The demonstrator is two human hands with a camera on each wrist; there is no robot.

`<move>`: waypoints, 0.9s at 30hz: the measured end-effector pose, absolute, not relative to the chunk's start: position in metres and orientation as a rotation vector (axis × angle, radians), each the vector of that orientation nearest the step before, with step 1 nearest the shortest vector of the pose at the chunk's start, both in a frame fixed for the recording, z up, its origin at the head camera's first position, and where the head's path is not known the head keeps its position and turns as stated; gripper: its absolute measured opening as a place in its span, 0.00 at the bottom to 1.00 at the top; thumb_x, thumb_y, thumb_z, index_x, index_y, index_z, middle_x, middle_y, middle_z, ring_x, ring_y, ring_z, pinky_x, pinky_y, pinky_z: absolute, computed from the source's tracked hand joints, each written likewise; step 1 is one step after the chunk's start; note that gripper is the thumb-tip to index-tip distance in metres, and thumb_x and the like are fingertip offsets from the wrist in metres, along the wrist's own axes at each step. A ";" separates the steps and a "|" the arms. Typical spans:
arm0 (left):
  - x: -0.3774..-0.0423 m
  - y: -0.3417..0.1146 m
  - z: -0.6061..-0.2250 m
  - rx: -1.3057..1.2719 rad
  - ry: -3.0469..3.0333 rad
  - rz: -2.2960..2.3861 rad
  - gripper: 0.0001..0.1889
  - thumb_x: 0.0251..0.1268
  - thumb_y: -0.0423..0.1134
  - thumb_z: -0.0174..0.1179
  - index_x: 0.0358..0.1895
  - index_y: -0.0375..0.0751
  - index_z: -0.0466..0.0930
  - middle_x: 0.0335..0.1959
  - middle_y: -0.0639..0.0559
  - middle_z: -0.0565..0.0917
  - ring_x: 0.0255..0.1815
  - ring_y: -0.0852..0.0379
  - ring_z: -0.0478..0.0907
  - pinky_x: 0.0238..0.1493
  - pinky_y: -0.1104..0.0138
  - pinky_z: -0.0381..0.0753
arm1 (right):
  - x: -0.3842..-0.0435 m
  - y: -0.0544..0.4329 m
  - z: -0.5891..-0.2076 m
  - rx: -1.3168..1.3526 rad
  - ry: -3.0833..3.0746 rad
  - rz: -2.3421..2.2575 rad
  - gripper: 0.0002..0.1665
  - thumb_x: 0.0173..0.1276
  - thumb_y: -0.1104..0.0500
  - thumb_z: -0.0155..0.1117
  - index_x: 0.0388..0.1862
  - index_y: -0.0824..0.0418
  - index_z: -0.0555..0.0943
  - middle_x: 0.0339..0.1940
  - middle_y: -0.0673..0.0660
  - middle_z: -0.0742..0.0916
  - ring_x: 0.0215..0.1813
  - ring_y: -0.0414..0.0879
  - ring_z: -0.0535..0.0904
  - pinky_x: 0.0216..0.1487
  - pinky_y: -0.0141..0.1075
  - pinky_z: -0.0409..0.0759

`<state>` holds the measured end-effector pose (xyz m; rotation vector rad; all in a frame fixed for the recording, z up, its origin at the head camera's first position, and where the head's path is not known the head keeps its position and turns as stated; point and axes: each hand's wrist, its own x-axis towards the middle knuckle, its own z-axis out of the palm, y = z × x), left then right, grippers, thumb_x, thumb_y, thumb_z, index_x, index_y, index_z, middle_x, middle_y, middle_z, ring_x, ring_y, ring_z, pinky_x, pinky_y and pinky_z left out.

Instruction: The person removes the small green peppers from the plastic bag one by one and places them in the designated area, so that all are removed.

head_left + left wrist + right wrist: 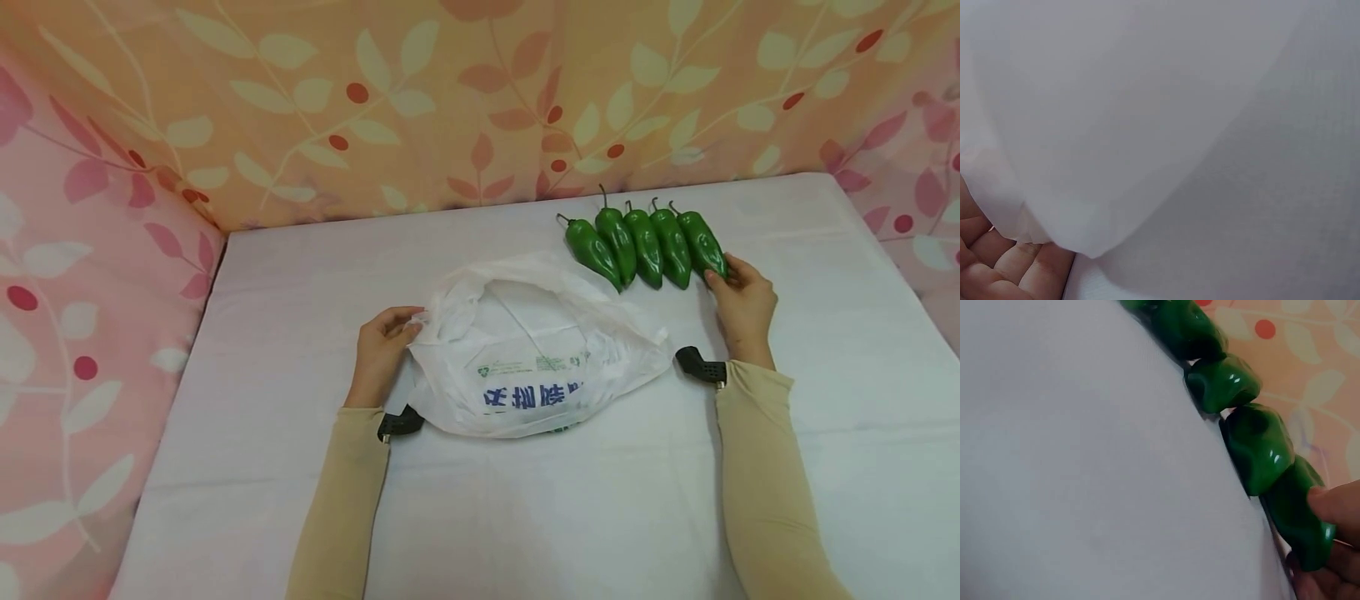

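Note:
A white plastic bag (450,392) with blue and green print lies with its mouth spread wide. At its left rim, my left hand (381,350) pinches the thin plastic between thumb and fingers. In the left wrist view, the bag (1110,125) covers most of the picture, and curled fingers (1016,265) show at the lower left. Beyond the bag's right side, my right hand (746,310) grips the lower tip of the rightmost green pepper (702,240). The right wrist view shows thumb and fingers on either side of that pepper (1297,512).
Several more glossy green peppers (647,242) lie in a row to the left of the held one, stems pointing away. The leftmost pepper (592,248) has its tip at the bag's edge. A white cloth covers the table (600,517); patterned curtains (420,108) stand behind and beside it.

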<state>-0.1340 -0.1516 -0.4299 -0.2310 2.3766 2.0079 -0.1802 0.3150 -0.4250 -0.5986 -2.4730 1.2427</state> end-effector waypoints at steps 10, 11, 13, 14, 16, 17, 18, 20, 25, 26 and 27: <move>-0.134 -0.153 -0.430 -0.240 2.370 2.012 0.14 0.62 0.30 0.60 0.51 0.36 0.80 0.51 0.44 0.79 0.51 0.55 0.78 0.46 0.73 0.75 | -0.176 0.315 -0.425 -0.475 -2.551 1.122 0.27 0.67 0.59 0.59 0.65 0.61 0.72 0.57 0.64 0.80 0.43 0.36 0.76 0.47 0.24 0.71; -0.134 -0.153 -0.430 -0.241 2.368 2.012 0.14 0.62 0.30 0.60 0.51 0.36 0.80 0.51 0.44 0.79 0.51 0.55 0.78 0.46 0.73 0.75 | -0.177 0.316 -0.426 -0.431 -2.585 1.105 0.27 0.68 0.58 0.58 0.66 0.61 0.71 0.57 0.64 0.80 0.47 0.41 0.77 0.48 0.25 0.70; -0.134 -0.153 -0.430 -0.243 2.367 2.008 0.14 0.63 0.30 0.60 0.52 0.36 0.80 0.51 0.44 0.79 0.51 0.55 0.78 0.46 0.73 0.75 | -0.177 0.316 -0.426 -0.337 -2.645 1.079 0.28 0.70 0.58 0.56 0.68 0.61 0.68 0.59 0.65 0.79 0.52 0.52 0.76 0.50 0.29 0.69; -0.134 -0.153 -0.430 -0.244 2.365 2.007 0.14 0.63 0.30 0.60 0.52 0.35 0.80 0.51 0.44 0.79 0.51 0.55 0.78 0.46 0.73 0.75 | -0.178 0.317 -0.426 -0.296 -2.666 1.071 0.28 0.71 0.57 0.55 0.69 0.61 0.67 0.59 0.65 0.78 0.54 0.56 0.75 0.51 0.31 0.68; -0.133 -0.153 -0.429 -0.246 2.363 2.007 0.14 0.63 0.31 0.60 0.52 0.36 0.80 0.52 0.44 0.79 0.51 0.55 0.78 0.46 0.73 0.75 | -0.178 0.317 -0.426 -0.248 -2.677 1.074 0.29 0.71 0.58 0.55 0.69 0.62 0.66 0.59 0.65 0.78 0.55 0.59 0.73 0.52 0.33 0.67; -0.133 -0.153 -0.429 -0.247 2.360 2.009 0.14 0.63 0.30 0.60 0.52 0.36 0.80 0.52 0.44 0.79 0.51 0.55 0.78 0.46 0.73 0.75 | -0.178 0.316 -0.426 -0.242 -2.671 1.078 0.29 0.71 0.58 0.55 0.69 0.62 0.66 0.59 0.65 0.78 0.55 0.59 0.73 0.52 0.33 0.67; -0.133 -0.153 -0.429 -0.248 2.358 2.010 0.14 0.63 0.30 0.60 0.52 0.36 0.80 0.52 0.44 0.79 0.51 0.55 0.78 0.46 0.72 0.75 | -0.178 0.316 -0.427 -0.244 -2.662 1.085 0.28 0.70 0.59 0.56 0.69 0.62 0.67 0.59 0.65 0.78 0.55 0.58 0.74 0.52 0.32 0.67; -0.133 -0.154 -0.429 -0.249 2.357 2.011 0.14 0.63 0.30 0.60 0.52 0.36 0.80 0.52 0.44 0.79 0.51 0.55 0.78 0.46 0.72 0.75 | -0.179 0.315 -0.427 -0.253 -2.643 1.097 0.28 0.70 0.59 0.57 0.68 0.62 0.68 0.58 0.64 0.79 0.54 0.53 0.75 0.51 0.27 0.67; -0.132 -0.155 -0.429 -0.249 2.357 2.023 0.14 0.63 0.30 0.60 0.52 0.35 0.80 0.51 0.43 0.79 0.51 0.55 0.78 0.47 0.72 0.75 | -0.180 0.314 -0.429 -0.259 -2.612 1.135 0.27 0.68 0.61 0.59 0.66 0.62 0.70 0.56 0.65 0.80 0.44 0.28 0.73 0.47 0.22 0.67; -0.132 -0.155 -0.430 -0.250 2.357 2.026 0.14 0.63 0.30 0.60 0.52 0.35 0.80 0.51 0.43 0.79 0.51 0.55 0.78 0.47 0.72 0.75 | -0.180 0.314 -0.429 -0.259 -2.606 1.147 0.27 0.68 0.61 0.59 0.66 0.62 0.70 0.56 0.65 0.80 0.42 0.25 0.71 0.46 0.21 0.68; -0.132 -0.155 -0.430 -0.251 2.359 2.026 0.14 0.63 0.30 0.60 0.52 0.35 0.80 0.51 0.43 0.79 0.51 0.55 0.78 0.47 0.72 0.75 | -0.180 0.314 -0.429 -0.260 -2.598 1.161 0.27 0.68 0.62 0.60 0.66 0.63 0.71 0.56 0.66 0.80 0.40 0.22 0.70 0.46 0.20 0.68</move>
